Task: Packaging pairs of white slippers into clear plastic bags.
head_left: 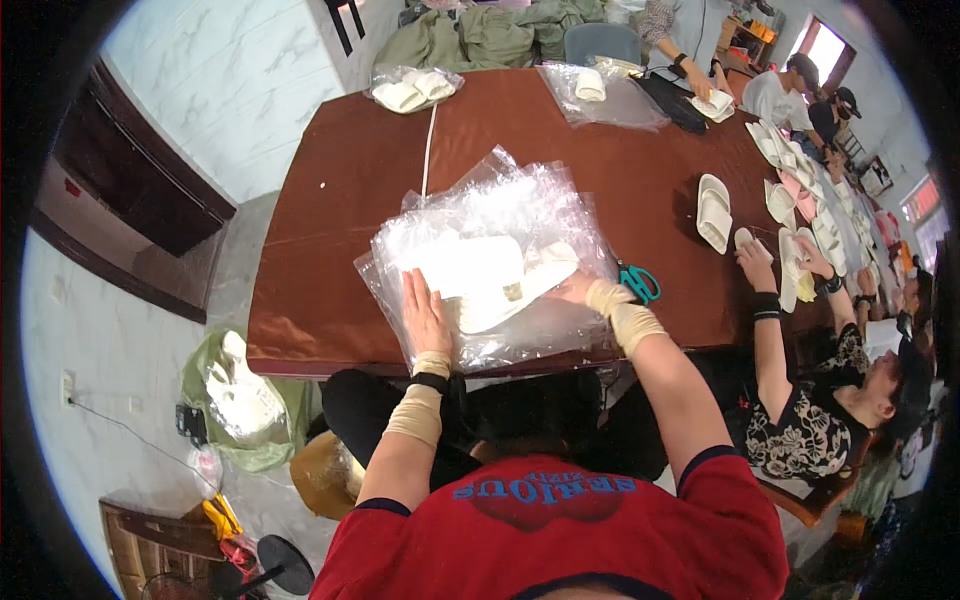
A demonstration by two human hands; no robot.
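Note:
A stack of clear plastic bags point(500, 215) lies on the brown table point(340, 200) in front of me. A pair of white slippers point(490, 280) sits inside the top bag. My left hand point(425, 315) lies flat and open on the bag's near left part, beside the slippers. My right hand point(580, 290) is at the bag's right edge, mostly hidden under the plastic, gripping the bag by the slippers' end. Both wrists are wrapped in tan bandage.
Teal-handled scissors point(638, 281) lie just right of my right wrist. More white slippers point(714, 212) and bagged pairs point(414, 89) lie farther along the table. A person point(810, 400) sits close on my right handling slippers; others work at the far end. A green sack point(240, 400) stands on the floor to my left.

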